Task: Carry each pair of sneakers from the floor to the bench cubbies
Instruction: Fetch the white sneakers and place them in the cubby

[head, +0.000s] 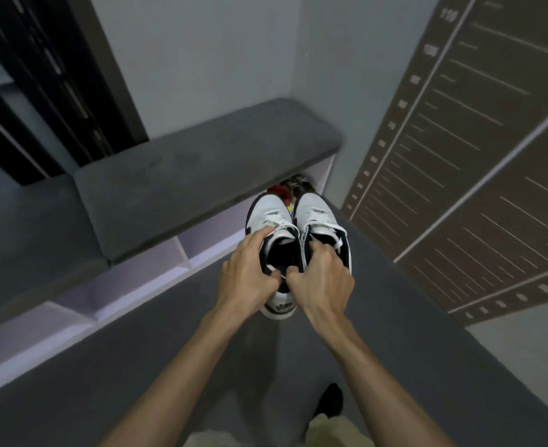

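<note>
Head view. Both arms reach forward and down, bare forearms in frame. The left hand (248, 279) is closed on the left sneaker (274, 240), fingers curled over the collar and thumb hooked into the shoe opening. The right hand (322, 279) is closed on the right sneaker (322, 221), fingers tucked inside its opening at the tongue. The two sneakers are white with black trim, held side by side and touching, toes pointing away from the person, heels toward the wrists. A black-and-white heel tab with lettering shows below the left hand.

The pair hangs in the air above the grey floor (175, 343), just in front of the counter (185, 175), near its right end. The counter carries a dark grey cushion on top; below its front edge runs a row of pale lilac cubbies (143, 262), split by upright dividers. In the right-end cubby, just beyond the sneaker toes, something red (277, 190) and something dark and mottled (300, 183) sit; too blurred to name.

On the right wall, a brown height chart (479, 156) with white ruled marks and numbers. Bottom edge: the person's black-socked foot (330, 400) and light trouser fabric.
</note>
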A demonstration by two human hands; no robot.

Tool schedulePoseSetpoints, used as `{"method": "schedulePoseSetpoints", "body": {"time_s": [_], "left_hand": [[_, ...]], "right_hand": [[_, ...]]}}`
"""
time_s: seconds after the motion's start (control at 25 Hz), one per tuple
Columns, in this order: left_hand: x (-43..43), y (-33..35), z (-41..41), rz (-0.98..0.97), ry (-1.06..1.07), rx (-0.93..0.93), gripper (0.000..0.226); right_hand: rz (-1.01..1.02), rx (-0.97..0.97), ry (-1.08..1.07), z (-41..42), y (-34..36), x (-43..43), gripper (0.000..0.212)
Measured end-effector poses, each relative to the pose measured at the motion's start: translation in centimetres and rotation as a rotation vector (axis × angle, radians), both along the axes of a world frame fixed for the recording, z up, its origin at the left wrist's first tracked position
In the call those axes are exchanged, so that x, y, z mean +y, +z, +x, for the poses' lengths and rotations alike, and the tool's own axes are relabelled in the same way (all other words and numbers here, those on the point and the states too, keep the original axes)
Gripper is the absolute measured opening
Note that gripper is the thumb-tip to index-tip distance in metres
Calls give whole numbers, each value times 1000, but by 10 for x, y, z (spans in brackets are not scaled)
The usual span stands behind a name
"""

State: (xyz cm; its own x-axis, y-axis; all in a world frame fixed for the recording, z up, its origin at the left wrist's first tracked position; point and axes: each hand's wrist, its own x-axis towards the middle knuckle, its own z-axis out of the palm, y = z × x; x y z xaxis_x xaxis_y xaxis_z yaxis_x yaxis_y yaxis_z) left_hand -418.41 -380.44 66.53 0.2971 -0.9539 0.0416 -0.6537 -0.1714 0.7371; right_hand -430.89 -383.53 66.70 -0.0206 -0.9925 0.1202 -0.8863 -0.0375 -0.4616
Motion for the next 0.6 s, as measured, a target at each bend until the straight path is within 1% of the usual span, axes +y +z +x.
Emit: {"method": "schedulePoseSetpoints", "body": {"time_s": [0.12,0.28,0.4,0.48,0.56,0.6], "left_hand": [[-42,-7,-26,35,137,20,79],[-91,-33,-46,96,294,62,78],[-119,-68,-43,133,401,83,76],[-139,-94,-34,136,431,115,73],[-161,-120,-23,180,458,116,71],[-170,-134,-18,202,470,114,70]], "right_hand": [[33,30,160,-21,-3,-62,29],[87,82,335,-34,-24,-129,30],[151,127,431,-23,-53,-169,31],[166,140,478,-11,-74,-192,33],[188,159,510,0,-99,-216,37],[194,167,525,5,-114,-228,36]]}}
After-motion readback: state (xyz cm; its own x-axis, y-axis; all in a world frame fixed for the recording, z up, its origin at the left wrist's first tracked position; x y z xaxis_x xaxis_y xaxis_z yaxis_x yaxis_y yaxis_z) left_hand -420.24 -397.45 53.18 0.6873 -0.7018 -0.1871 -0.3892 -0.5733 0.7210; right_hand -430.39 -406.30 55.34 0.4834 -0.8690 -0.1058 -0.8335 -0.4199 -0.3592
